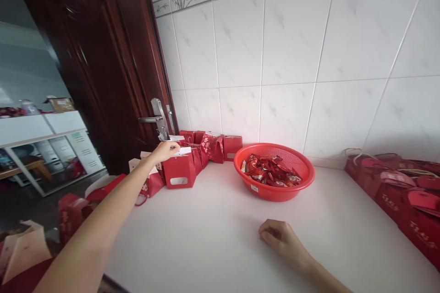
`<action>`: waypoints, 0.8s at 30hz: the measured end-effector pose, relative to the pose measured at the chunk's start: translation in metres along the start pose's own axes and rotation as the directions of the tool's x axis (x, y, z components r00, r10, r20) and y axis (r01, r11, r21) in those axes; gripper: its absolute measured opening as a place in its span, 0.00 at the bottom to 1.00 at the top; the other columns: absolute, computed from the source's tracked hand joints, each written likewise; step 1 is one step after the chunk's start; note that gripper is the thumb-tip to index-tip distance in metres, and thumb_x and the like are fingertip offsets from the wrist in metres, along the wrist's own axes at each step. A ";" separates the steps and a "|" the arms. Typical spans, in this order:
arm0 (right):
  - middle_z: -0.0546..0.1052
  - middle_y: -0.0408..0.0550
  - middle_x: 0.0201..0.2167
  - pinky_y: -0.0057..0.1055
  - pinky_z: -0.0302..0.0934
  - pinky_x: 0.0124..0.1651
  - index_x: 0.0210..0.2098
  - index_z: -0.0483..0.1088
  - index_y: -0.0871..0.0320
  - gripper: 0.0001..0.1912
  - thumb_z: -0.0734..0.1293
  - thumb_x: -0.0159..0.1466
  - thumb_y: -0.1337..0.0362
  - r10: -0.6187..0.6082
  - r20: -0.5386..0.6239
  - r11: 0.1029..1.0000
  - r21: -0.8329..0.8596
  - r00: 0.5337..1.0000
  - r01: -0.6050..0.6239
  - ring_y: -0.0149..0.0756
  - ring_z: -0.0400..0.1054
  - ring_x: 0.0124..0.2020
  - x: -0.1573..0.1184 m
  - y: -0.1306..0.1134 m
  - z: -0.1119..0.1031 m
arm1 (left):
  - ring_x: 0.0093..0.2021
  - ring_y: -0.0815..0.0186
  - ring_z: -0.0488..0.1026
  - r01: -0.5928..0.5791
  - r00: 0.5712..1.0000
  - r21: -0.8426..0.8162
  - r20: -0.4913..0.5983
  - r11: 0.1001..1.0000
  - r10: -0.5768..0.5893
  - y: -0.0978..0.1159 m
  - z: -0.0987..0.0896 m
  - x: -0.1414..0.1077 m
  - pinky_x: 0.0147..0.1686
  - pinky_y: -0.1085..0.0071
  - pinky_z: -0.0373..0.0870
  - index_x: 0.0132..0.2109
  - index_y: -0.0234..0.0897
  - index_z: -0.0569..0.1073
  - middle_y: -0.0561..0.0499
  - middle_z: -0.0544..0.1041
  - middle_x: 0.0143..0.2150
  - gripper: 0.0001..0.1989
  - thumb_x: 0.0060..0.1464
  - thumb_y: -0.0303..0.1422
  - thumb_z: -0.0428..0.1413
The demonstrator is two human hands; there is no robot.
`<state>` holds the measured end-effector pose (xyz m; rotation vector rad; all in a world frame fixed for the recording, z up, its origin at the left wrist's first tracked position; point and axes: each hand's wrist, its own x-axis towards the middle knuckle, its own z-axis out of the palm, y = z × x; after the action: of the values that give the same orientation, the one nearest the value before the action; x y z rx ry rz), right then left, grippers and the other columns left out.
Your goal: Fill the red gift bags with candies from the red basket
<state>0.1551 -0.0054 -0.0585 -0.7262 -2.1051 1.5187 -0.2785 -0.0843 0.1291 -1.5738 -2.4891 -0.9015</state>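
Observation:
My left hand [166,151] reaches across to the back left of the white table. Its fingers are pinched together at the top of a red gift box [179,167], which stands upright with an oval window low on its front and a white inner flap showing. More red gift boxes [210,145] stand close behind and beside it. Over the front middle of the table, my right hand [277,237] is loosely curled into a fist, and nothing shows in it. The nearest thing to it is a red plastic basket [275,194] with wrapped candies [270,169] inside.
Red paper bags [388,187] with cord handles line the table's right side. A tiled wall [285,55] rises behind, and a dark wooden door [113,55] with a metal handle [151,119] stands at the left. Below my left forearm are more bags [25,247].

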 end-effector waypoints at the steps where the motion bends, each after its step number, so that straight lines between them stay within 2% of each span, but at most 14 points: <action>1: 0.69 0.43 0.23 0.32 0.55 0.33 0.28 0.72 0.56 0.09 0.65 0.57 0.58 0.001 0.002 1.000 0.005 1.000 -0.001 0.35 0.60 0.27 0.000 0.000 0.000 | 0.31 0.60 0.72 -0.005 1.000 -0.014 -0.005 1.000 0.005 0.002 0.000 0.000 0.30 0.71 0.63 0.20 0.40 0.69 0.52 0.73 0.22 0.14 0.47 0.41 0.58; 4: 0.68 0.42 0.22 0.31 0.54 0.33 0.27 0.71 0.57 0.08 0.65 0.57 0.59 -0.002 0.014 1.000 0.027 1.000 0.001 0.34 0.60 0.26 0.001 0.001 -0.001 | 0.28 0.62 0.68 0.002 1.000 -0.042 -0.011 0.999 -0.002 0.013 0.001 -0.001 0.27 0.71 0.59 0.21 0.39 0.67 0.52 0.69 0.21 0.16 0.49 0.44 0.57; 7: 0.68 0.42 0.22 0.31 0.55 0.33 0.27 0.71 0.57 0.08 0.66 0.58 0.59 -0.013 0.032 0.999 0.049 0.999 0.011 0.33 0.61 0.26 0.002 0.001 -0.003 | 0.27 0.64 0.66 0.004 1.000 -0.154 0.011 0.988 -0.003 0.036 0.003 -0.005 0.26 0.71 0.58 0.24 0.38 0.68 0.53 0.68 0.22 0.18 0.49 0.48 0.56; 9: 0.70 0.43 0.23 0.32 0.58 0.34 0.29 0.71 0.58 0.10 0.67 0.59 0.57 -0.018 0.037 0.997 0.075 0.999 0.016 0.33 0.63 0.26 0.003 -0.001 -0.004 | 0.27 0.66 0.64 -0.033 0.998 -0.262 0.046 0.965 0.047 0.058 0.005 -0.009 0.26 0.72 0.57 0.26 0.37 0.69 0.54 0.68 0.24 0.20 0.49 0.51 0.56; 11: 0.73 0.46 0.26 0.33 0.61 0.35 0.31 0.71 0.58 0.14 0.68 0.60 0.52 -0.024 0.026 0.994 0.108 0.999 0.021 0.34 0.65 0.27 0.003 -0.005 -0.006 | 0.27 0.67 0.63 -0.124 0.985 -0.320 0.072 0.939 0.154 0.083 0.011 -0.016 0.27 0.72 0.56 0.27 0.37 0.70 0.54 0.68 0.24 0.22 0.49 0.53 0.56; 13: 0.74 0.47 0.29 0.34 0.63 0.36 0.36 0.71 0.59 0.20 0.67 0.61 0.46 -0.045 -0.009 0.990 0.133 0.999 0.046 0.34 0.67 0.27 0.003 -0.012 -0.008 | 0.28 0.66 0.64 -0.238 0.948 -0.362 0.113 0.901 0.296 0.110 0.022 -0.025 0.28 0.72 0.59 0.28 0.36 0.72 0.53 0.70 0.25 0.23 0.49 0.53 0.57; 15: 0.75 0.50 0.36 0.34 0.65 0.36 0.42 0.70 0.58 0.24 0.66 0.63 0.42 -0.107 -0.073 0.984 0.136 0.992 0.117 0.33 0.68 0.28 0.002 -0.021 -0.012 | 0.30 0.65 0.67 -0.344 0.890 -0.395 0.151 0.852 0.429 0.135 0.036 -0.039 0.31 0.71 0.62 0.29 0.36 0.73 0.51 0.73 0.27 0.21 0.53 0.51 0.56; 17: 0.73 0.53 0.48 0.33 0.66 0.37 0.50 0.67 0.55 0.27 0.68 0.61 0.43 -0.190 -0.127 0.972 0.114 0.973 0.205 0.31 0.69 0.30 0.001 -0.030 -0.016 | 0.31 0.65 0.69 -0.436 0.832 -0.407 0.157 0.803 0.532 0.158 0.053 -0.056 0.34 0.71 0.65 0.30 0.36 0.74 0.51 0.75 0.29 0.19 0.57 0.47 0.54; 19: 0.71 0.53 0.55 0.32 0.66 0.37 0.56 0.63 0.53 0.32 0.72 0.59 0.46 -0.251 -0.138 0.962 0.070 0.958 0.262 0.31 0.69 0.33 -0.001 -0.038 -0.021 | 0.31 0.66 0.70 -0.499 0.770 -0.437 0.172 0.748 0.614 0.177 0.071 -0.073 0.34 0.72 0.65 0.30 0.36 0.74 0.51 0.76 0.28 0.17 0.61 0.43 0.52; 22: 0.76 0.48 0.44 0.30 0.64 0.35 0.55 0.64 0.54 0.29 0.73 0.60 0.50 -0.290 -0.156 0.957 -0.026 0.944 0.290 0.32 0.67 0.33 0.000 -0.043 -0.025 | 0.30 0.67 0.70 -0.550 0.687 -0.486 0.199 0.679 0.699 0.195 0.093 -0.092 0.34 0.73 0.65 0.30 0.37 0.75 0.52 0.76 0.28 0.16 0.63 0.40 0.52; 24: 0.76 0.46 0.38 0.30 0.63 0.35 0.52 0.67 0.54 0.24 0.72 0.61 0.52 -0.320 -0.201 0.947 -0.104 0.926 0.305 0.33 0.66 0.31 0.001 -0.042 -0.026 | 0.30 0.67 0.70 -0.529 0.666 -0.535 0.220 0.659 0.713 0.202 0.104 -0.095 0.34 0.73 0.66 0.31 0.37 0.76 0.52 0.76 0.28 0.15 0.63 0.39 0.52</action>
<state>0.1640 0.0031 -0.0109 -0.5209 -2.0045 1.1460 -0.0374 -0.0466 0.0988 -2.8033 -1.6712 -1.1065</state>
